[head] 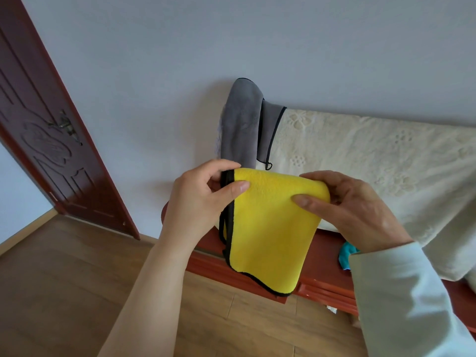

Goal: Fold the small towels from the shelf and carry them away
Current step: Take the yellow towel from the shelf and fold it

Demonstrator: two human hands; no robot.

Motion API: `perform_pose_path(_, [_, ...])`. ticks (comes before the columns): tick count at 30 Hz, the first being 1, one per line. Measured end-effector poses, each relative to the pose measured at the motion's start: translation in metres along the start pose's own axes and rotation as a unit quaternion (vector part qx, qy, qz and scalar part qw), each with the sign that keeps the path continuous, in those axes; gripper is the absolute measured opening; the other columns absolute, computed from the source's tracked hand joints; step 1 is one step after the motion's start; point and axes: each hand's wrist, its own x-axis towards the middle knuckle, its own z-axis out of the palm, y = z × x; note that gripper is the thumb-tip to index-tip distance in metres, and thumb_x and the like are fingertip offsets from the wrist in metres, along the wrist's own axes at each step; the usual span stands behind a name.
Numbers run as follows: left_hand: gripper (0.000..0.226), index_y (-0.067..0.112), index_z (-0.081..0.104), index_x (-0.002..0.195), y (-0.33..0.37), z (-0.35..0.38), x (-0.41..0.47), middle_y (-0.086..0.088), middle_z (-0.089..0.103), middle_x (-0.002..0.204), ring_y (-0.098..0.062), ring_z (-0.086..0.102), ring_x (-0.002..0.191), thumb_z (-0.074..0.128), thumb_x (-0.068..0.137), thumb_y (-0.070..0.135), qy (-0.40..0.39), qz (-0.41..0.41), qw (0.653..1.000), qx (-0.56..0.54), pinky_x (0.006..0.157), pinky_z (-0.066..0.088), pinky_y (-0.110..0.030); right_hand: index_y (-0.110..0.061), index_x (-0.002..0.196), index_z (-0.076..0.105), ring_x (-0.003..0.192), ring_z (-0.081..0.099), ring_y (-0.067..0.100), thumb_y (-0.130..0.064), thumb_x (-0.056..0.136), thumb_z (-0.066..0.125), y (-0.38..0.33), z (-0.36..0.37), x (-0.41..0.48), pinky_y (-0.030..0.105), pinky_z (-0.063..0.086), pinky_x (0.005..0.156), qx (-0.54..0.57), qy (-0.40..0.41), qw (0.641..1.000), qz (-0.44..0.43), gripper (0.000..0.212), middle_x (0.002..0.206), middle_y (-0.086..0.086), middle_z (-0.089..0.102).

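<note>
Since the yellow towel [270, 228] hung doubled over in the air, both hands were set along its top edge to keep the layers matched. The left hand [203, 202] pinched the corner where the black-trimmed edges met, thumb in front and fingers behind. The right hand [355, 212] pinched the rounded fold at the other corner the same way. Held so, the towel dangled in front of the red-brown wooden shelf [324, 256], apparently clear of it, so its own weight could square the hem; the fold looked half made. Behind it a grey towel [239, 124] lay draped over some hidden support at the end of the cream lace cover [373, 155], seemingly not yet folded. A teal cloth [346, 256] sat on the shelf just beside the right sleeve.
</note>
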Motion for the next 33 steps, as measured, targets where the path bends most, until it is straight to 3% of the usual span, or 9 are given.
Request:
perform_pose_path(4, [0.017, 0.041, 0.074, 0.098, 0.001, -0.003, 0.000, 0.020, 0.074, 0.087, -0.001, 0.068, 0.078, 0.081, 0.083, 0.037, 0.003, 0.001, 1.000, -0.016, 0.066, 0.052, -0.014, -0.023, 0.112, 0.073, 0.084, 0.075, 0.010, -0.026, 0.075, 0.083, 0.002, 0.001, 0.001, 0.012, 0.055, 0.069, 0.025, -0.002, 1.000, -0.003, 0.039, 0.096, 0.002, 0.078])
perform_pose_path(8, [0.020, 0.029, 0.078, 0.104, 0.002, -0.006, -0.001, 0.015, 0.077, 0.085, -0.010, 0.071, 0.076, 0.082, 0.084, 0.027, 0.002, -0.016, 0.997, -0.078, 0.059, 0.054, -0.014, -0.025, 0.108, 0.074, 0.084, 0.066, 0.031, -0.029, 0.058, 0.096, 0.008, 0.000, 0.004, 0.032, 0.057, 0.081, 0.078, 0.017, 0.997, -0.011, 0.055, 0.098, 0.024, 0.070])
perform_pose_path(14, [0.026, 0.030, 0.077, 0.109, 0.004, -0.011, 0.000, 0.015, 0.078, 0.090, -0.010, 0.073, 0.083, 0.082, 0.084, 0.023, 0.010, 0.003, 0.993, -0.114, 0.073, 0.061, -0.026, -0.023, 0.108, 0.072, 0.085, 0.065, 0.009, -0.007, 0.065, 0.084, 0.006, 0.005, 0.008, 0.018, 0.057, 0.077, 0.144, 0.052, 0.987, -0.053, 0.048, 0.086, -0.010, 0.071])
perform_pose_path(17, [0.027, 0.040, 0.073, 0.104, 0.006, -0.012, -0.001, 0.025, 0.074, 0.085, 0.000, 0.070, 0.079, 0.081, 0.085, 0.023, 0.025, 0.032, 0.993, -0.110, 0.071, 0.053, -0.014, -0.028, 0.105, 0.073, 0.088, 0.063, 0.025, -0.002, 0.074, 0.083, 0.003, 0.009, 0.008, 0.029, 0.058, 0.084, 0.106, 0.064, 0.990, -0.071, 0.042, 0.097, 0.009, 0.072])
perform_pose_path(20, [0.025, 0.043, 0.068, 0.102, 0.007, -0.013, -0.001, 0.019, 0.072, 0.091, 0.001, 0.067, 0.081, 0.078, 0.089, 0.025, 0.030, 0.061, 0.996, -0.063, 0.071, 0.049, -0.010, -0.031, 0.105, 0.075, 0.083, 0.060, 0.030, -0.024, 0.071, 0.084, -0.002, 0.010, 0.006, 0.033, 0.057, 0.084, 0.071, 0.060, 0.993, -0.074, 0.036, 0.102, 0.025, 0.066])
perform_pose_path(25, [0.019, 0.049, 0.061, 0.097, 0.007, -0.016, -0.001, 0.011, 0.067, 0.099, -0.002, 0.065, 0.086, 0.074, 0.090, 0.037, 0.028, 0.081, 0.996, -0.038, 0.072, 0.047, -0.010, -0.016, 0.104, 0.073, 0.084, 0.065, 0.012, -0.033, 0.077, 0.080, -0.010, 0.011, 0.000, 0.016, 0.053, 0.078, 0.073, 0.052, 0.993, -0.074, 0.033, 0.107, 0.015, 0.071])
perform_pose_path(28, [0.015, 0.044, 0.062, 0.100, 0.005, -0.016, 0.001, 0.014, 0.064, 0.104, -0.002, 0.065, 0.095, 0.068, 0.087, 0.048, 0.012, 0.062, 0.996, -0.062, 0.080, 0.048, -0.011, -0.015, 0.104, 0.068, 0.100, 0.065, 0.015, -0.039, 0.084, 0.078, -0.011, 0.009, -0.003, 0.019, 0.050, 0.088, 0.070, 0.032, 0.995, -0.065, 0.032, 0.112, 0.009, 0.070])
perform_pose_path(31, [0.021, 0.034, 0.065, 0.103, 0.007, -0.014, 0.000, 0.018, 0.066, 0.088, 0.000, 0.062, 0.083, 0.065, 0.090, 0.050, -0.043, 0.027, 0.988, -0.143, 0.075, 0.047, -0.016, -0.018, 0.094, 0.062, 0.085, 0.062, 0.008, -0.027, 0.094, 0.063, -0.015, 0.015, -0.006, 0.015, 0.050, 0.080, 0.153, -0.008, 0.985, -0.073, 0.009, 0.088, -0.002, 0.067])
perform_pose_path(33, [0.023, 0.030, 0.065, 0.100, 0.010, -0.010, -0.002, 0.001, 0.058, 0.081, -0.008, 0.055, 0.078, 0.063, 0.091, 0.052, -0.067, 0.019, 0.981, -0.183, 0.072, 0.044, -0.022, -0.028, 0.087, 0.062, 0.076, 0.060, 0.005, -0.034, 0.091, 0.060, -0.020, 0.021, -0.009, 0.020, 0.052, 0.075, 0.209, 0.005, 0.977, -0.051, 0.008, 0.078, -0.009, 0.061])
